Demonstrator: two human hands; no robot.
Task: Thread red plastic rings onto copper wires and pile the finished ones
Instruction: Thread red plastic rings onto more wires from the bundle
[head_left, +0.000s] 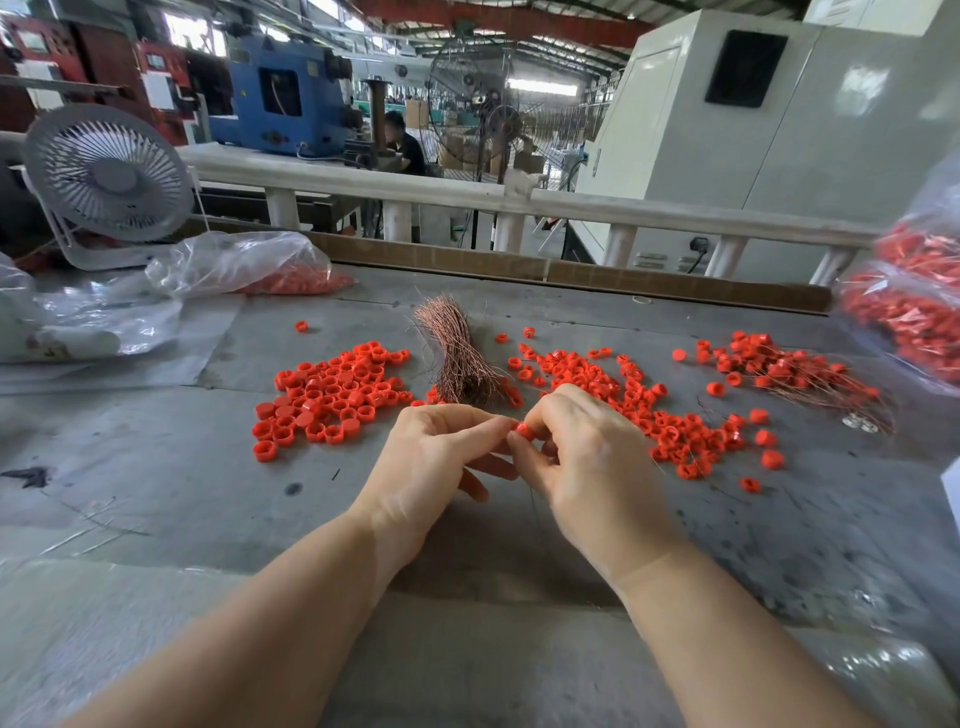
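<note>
My right hand (576, 457) pinches one red plastic ring (523, 430) between thumb and forefinger. My left hand (441, 457) meets it from the left, fingertips pinched at the ring; the thin wire there is barely visible. A bundle of copper wires (457, 358) lies just beyond my hands. Loose red rings lie in a heap on the left (327, 395) and another on the right (649, 410). Further right, a pile of rings with copper wires through them (789, 374) rests on the grey table (156, 467).
A clear bag holding red rings (249, 270) and a small white fan (106, 176) stand at the back left. Clear bags of wired red rings (914, 296) sit at the right edge. A white railing (467, 195) borders the table's far side; a person sits beyond.
</note>
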